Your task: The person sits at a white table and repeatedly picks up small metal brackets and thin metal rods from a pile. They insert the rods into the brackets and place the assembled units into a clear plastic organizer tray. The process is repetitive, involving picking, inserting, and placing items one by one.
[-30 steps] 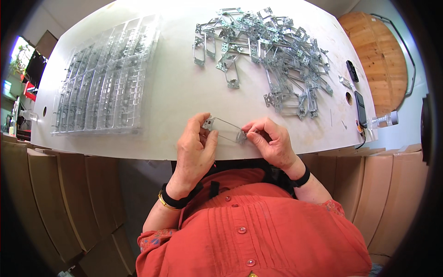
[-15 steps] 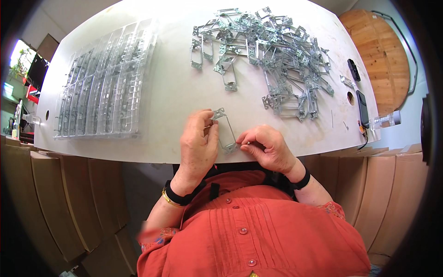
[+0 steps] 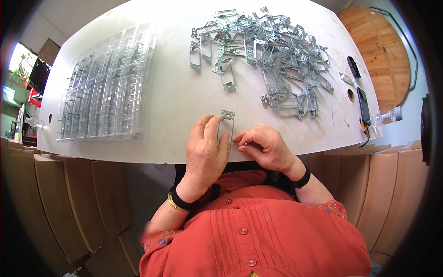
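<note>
Metal bracket (image 3: 227, 121), thin rectangular frame standing lengthwise at frame centre, gripped by left hand (image 3: 206, 147); right hand (image 3: 264, 147) curled beside, pinching something tiny.

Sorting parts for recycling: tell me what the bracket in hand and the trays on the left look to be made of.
Bracket: apparently stamped sheet metal, silvery-grey with a dull shine, thin and punched through. Trays: seemingly clear moulded plastic; the table shows through, with glossy highlights on the ribs.

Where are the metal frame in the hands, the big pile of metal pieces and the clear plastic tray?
metal frame (image 3: 227, 115), head view, on its top end above the fingers.
pile of metal pieces (image 3: 267, 51), head view, on the pile's middle.
clear plastic tray (image 3: 104, 87), head view, on its ribbed middle.
</note>
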Demonstrator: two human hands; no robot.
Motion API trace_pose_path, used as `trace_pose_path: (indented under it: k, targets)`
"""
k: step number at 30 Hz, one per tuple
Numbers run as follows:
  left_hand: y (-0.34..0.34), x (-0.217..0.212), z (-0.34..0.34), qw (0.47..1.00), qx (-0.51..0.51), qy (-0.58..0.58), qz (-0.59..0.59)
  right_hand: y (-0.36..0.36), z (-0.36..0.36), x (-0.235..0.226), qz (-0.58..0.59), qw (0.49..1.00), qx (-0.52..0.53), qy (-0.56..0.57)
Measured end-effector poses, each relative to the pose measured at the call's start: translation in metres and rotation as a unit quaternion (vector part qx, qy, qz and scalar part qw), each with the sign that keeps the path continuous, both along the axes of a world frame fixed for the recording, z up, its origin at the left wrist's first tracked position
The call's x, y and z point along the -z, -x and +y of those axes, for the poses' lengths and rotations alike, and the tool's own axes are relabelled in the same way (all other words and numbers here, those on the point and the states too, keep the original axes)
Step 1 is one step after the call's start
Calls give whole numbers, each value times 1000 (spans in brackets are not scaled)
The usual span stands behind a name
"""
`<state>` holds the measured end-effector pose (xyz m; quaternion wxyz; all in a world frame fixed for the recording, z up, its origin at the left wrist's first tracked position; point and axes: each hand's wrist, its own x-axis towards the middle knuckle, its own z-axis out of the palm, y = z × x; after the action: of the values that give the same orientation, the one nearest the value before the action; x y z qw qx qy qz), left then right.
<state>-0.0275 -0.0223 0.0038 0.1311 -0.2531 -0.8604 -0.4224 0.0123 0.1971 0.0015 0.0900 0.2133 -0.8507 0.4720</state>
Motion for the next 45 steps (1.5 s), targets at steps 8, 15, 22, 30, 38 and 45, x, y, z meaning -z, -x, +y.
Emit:
trace_pose_path:
  k: [8,15,22,30,38,45]
  targets:
    - [-8,3,1,997,11,59,43,0,0,2,-27,999,13,35]
    - [-3,15,-6,997,-20,46,50,-1,-3,7,-47,992,37,108]
    - [-2,8,-9,996,-22,61,59,-4,0,9,-77,989,64,112]
    - [-2,11,-11,994,-6,70,78,-4,-2,9,-49,985,93,138]
    - [-10,7,-14,999,35,-3,-11,-7,-2,14,-43,967,108,228]
    - [-8,4,-17,999,48,6,7,-7,-1,15,-32,972,106,206]
